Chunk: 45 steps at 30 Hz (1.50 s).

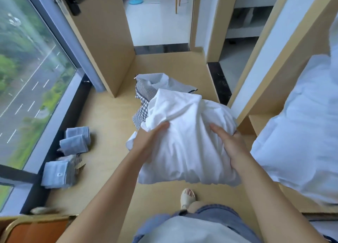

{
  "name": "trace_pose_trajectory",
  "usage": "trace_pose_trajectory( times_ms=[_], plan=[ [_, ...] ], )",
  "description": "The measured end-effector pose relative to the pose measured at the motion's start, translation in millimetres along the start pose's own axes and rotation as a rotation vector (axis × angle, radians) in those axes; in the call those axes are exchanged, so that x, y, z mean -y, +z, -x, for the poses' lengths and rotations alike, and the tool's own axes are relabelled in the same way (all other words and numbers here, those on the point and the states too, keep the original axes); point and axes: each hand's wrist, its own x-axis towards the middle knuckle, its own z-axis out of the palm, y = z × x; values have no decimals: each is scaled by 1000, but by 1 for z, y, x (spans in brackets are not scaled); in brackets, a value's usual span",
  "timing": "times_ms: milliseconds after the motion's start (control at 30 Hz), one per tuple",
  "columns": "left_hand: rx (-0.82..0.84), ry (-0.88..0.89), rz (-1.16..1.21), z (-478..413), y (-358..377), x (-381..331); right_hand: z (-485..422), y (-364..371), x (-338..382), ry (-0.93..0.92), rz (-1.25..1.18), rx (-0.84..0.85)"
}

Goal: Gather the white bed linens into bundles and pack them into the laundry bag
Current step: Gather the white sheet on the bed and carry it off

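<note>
Between the window (27,78) and the bed (301,124), a person is standing and holding a bundle (188,133) of white linen out in front of them, clear of the floor (106,118). Their left hand (148,144) is gripping it at the nine o'clock side, with the thumb digging into a fold on top and the fingers going out of sight beneath. Their right hand (232,149) is clasping the three o'clock side, thumb lying across the top and fingers wrapping round the flank and under. Both hands are grasping the cloth; neither is slack.

Just past the bundle, at twelve o'clock, the bag (146,91) is lying slumped on the floor, showing its checked outside and grey lining. Its mouth is gaping upward, though the bundle is hiding the near part. Over at nine o'clock, folded grey-blue towels (76,142) are sitting by the glass.

By the look of it, the bundle is going to handle light but bulky. It is soft and limp with nothing stiff in it, and a loose end is hanging off at eight o'clock. I'd judge that a pinch at one edge would only be letting it unroll, so cupping it low on both flanks is looking like the sound hold. The bag is sagging too, so its rim is probably needing a hand to prop it while the linen is going in.
</note>
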Motion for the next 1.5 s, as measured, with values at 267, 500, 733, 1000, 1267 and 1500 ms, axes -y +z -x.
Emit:
trace_pose_trajectory(
  times_ms=[267, 500, 733, 1000, 1267, 1500],
  plan=[
    [121, 27, -118, -148, 44, -70, -131, 34, 59, 20, -66, -59],
    [363, -45, -156, -306, 74, -109, -245, 80, 80, 37, -84, -221],
    [431, -341, -196, -460, 83, -70, -347, 150, 57, 47, 62, -281],
    [180, -635, -207, -563, 23, 34, -422, 263, -31, 215, 281, -167],
    [-95, -654, -589, -600, -62, 45, -398, 334, -89, 550, 148, 129],
    [12, -472, -977, -592, -39, 46, -396, 320, -107, 749, 206, 395]
  ],
)
